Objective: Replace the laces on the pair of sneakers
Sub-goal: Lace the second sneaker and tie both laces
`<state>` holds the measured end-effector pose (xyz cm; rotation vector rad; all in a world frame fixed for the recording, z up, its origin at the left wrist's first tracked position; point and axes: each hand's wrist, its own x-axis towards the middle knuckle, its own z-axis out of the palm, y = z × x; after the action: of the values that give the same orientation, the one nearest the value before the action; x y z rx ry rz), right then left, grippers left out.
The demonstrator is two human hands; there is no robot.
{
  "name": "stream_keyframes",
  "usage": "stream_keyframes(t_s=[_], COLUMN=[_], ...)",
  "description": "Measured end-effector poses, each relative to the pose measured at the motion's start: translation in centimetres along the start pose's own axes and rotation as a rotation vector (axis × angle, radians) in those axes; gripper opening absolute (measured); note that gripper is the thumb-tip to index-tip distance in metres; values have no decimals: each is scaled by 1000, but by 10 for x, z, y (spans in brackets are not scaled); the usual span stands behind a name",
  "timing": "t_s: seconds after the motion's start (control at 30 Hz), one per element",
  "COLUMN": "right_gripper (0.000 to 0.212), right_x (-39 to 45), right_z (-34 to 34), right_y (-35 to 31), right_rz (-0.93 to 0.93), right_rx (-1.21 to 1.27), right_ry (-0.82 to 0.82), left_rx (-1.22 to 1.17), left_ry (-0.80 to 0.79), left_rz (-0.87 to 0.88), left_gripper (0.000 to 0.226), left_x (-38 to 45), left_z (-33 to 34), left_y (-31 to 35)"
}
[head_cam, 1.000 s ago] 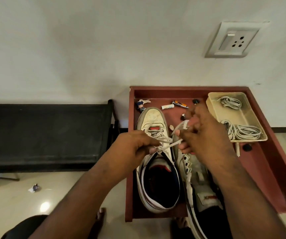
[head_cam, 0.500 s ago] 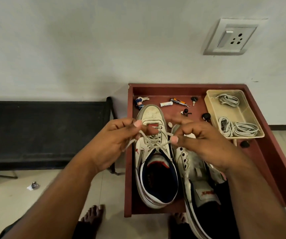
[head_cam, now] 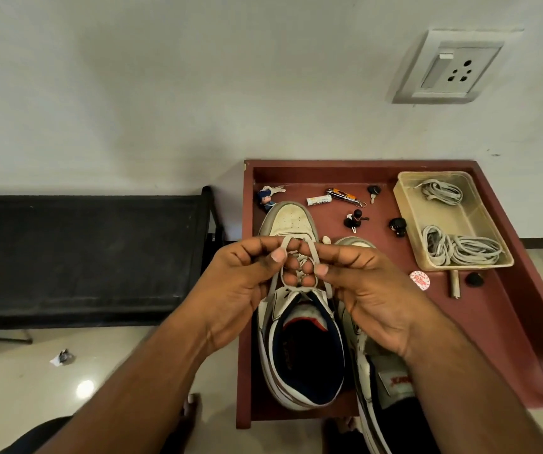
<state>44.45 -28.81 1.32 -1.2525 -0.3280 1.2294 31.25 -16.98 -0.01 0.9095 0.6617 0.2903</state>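
Two white sneakers stand side by side on a dark red tray table [head_cam: 493, 322]. The left sneaker [head_cam: 299, 348] has a white lace [head_cam: 312, 253] threaded through its eyelets. My left hand [head_cam: 240, 283] and my right hand [head_cam: 365, 290] meet above its tongue, each pinching a strand of that lace, which forms loops around my fingertips. The right sneaker [head_cam: 381, 381] lies partly under my right wrist, its toe just showing. A clear plastic tub [head_cam: 460, 217] at the back right holds bundles of white laces [head_cam: 460, 250].
Small items lie at the back of the tray: a doll keychain [head_cam: 265, 198], a white tube [head_cam: 318, 200], a nail clipper [head_cam: 342, 194], keys [head_cam: 373, 191], black figurines [head_cam: 357, 219]. A black bench [head_cam: 83, 257] stands left. A wall socket [head_cam: 453, 68] is above.
Both hands have come together over the left sneaker's tongue, and the lace strands now form loops between the fingertips. The view has tilted slightly.
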Motion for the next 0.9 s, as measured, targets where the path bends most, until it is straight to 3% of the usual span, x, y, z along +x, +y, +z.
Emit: stream_keyframes(t_s=[0.17,0.43,0.6,0.7,0.9], right_gripper=[29,42,32,22,42], right_x=[3,9,8,8,8], right_z=[1,-4,-4,-3,-3], right_y=[4,11,9,6,6], right_rz=[-29,196,150,78,-31], right_rx=[78,327,230,111,-29], right_ry=[155,280,214,146,107], left_rx=[57,23,55,200,365], left_ry=[39,286,196,117,99], left_rz=[-18,-108,-48,10,127], left_gripper=[28,19,23,24,27], left_x=[3,12,11,10,6], left_z=[2,6,6,3,3], left_y=[-1,-18,-14,-6,0])
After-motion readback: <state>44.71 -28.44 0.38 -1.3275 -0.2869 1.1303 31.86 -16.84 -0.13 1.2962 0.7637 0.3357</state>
